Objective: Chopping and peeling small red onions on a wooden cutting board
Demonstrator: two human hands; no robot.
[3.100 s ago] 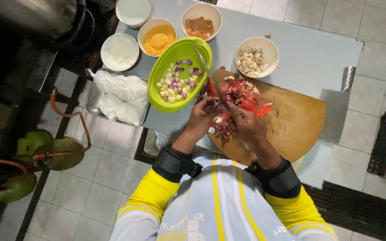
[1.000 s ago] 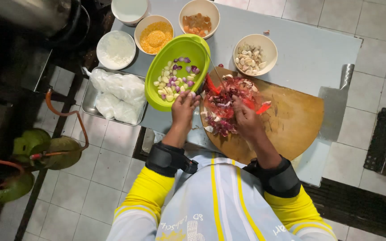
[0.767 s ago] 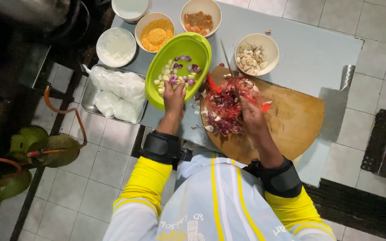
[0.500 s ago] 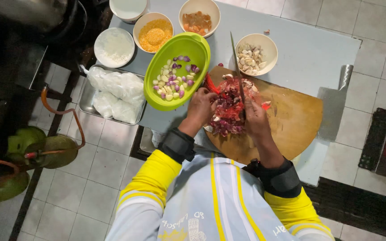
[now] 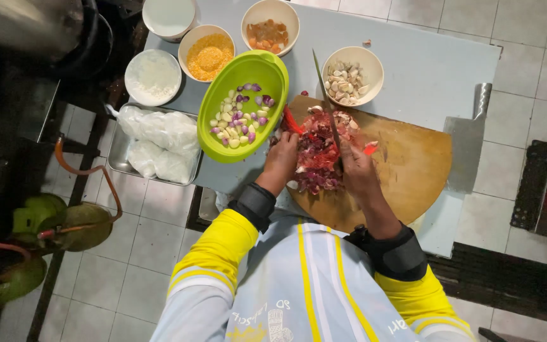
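Centrally, a pale blue-grey table (image 5: 425, 69) fills the upper half of the frame, bearing a round wooden chopping board (image 5: 406, 171) at centre right. Left of the board sits an oval lime-green plastic bowl (image 5: 220, 136) of peeled shallots and garlic, and above the board a small cream bowl of garlic cloves (image 5: 375, 66). On the board's left part lies a heap of chopped red chillies and shallots (image 5: 316, 161). The right hand (image 5: 357, 174) is clamped around the handle of a long-bladed kitchen knife (image 5: 325, 101), blade over the heap. The left hand (image 5: 281, 161) rests curled against the heap's left edge, fingers together.
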